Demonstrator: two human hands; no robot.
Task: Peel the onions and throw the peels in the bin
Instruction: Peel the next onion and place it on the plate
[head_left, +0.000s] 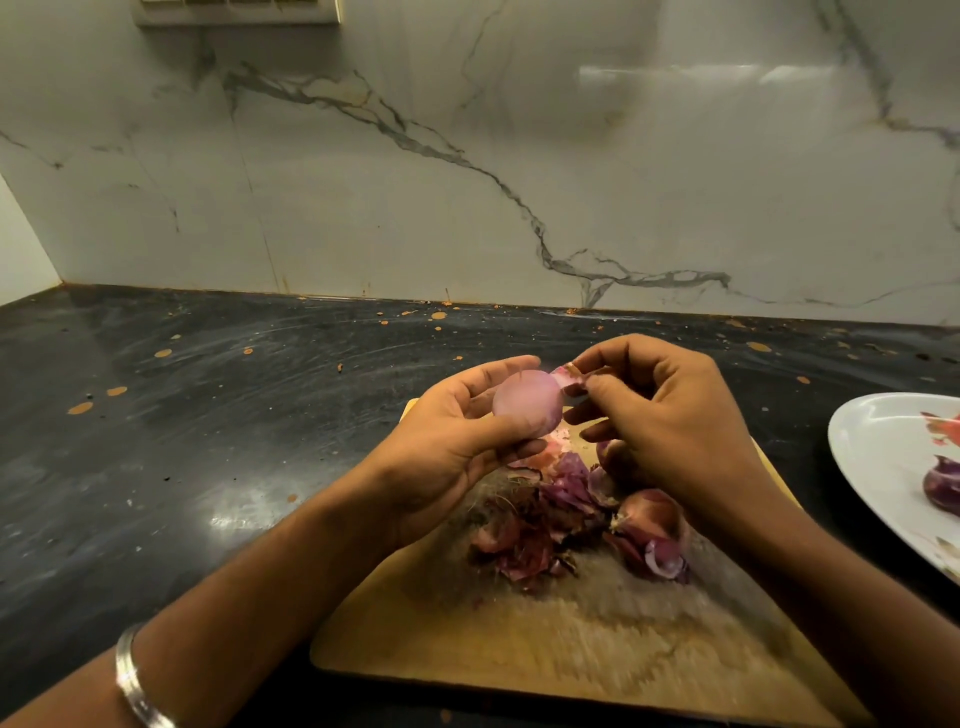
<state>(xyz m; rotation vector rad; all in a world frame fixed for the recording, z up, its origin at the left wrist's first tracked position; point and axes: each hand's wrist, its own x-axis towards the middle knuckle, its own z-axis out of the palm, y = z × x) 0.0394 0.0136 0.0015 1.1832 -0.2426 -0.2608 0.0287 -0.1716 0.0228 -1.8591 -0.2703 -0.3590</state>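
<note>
Both hands are working above a worn rectangular wooden cutting board (545, 649). Left hand (457, 447) is cupping a pale pink, mostly peeled round onion (527, 410), fingers and thumb wrapped around it. Right hand (670, 415) is pinching a thin pinkish strip of onion skin (569, 376) between thumb and fingertips, right at the onion's upper right edge. A shiny silver bangle (135, 680) is sitting on the left wrist. Under the hands, a loose heap of dry purple-red onion peels (535, 525) is lying on the board, with a darker unpeeled red onion (652, 525) just beside it on the right. Board is resting on a black speckled stone countertop (182, 441). At far right a white patterned plate (872, 457) is holding another purple onion (943, 488). Behind, a white marble-look backsplash with grey veins (467, 182) is filling the background. Bin not in view.
</note>
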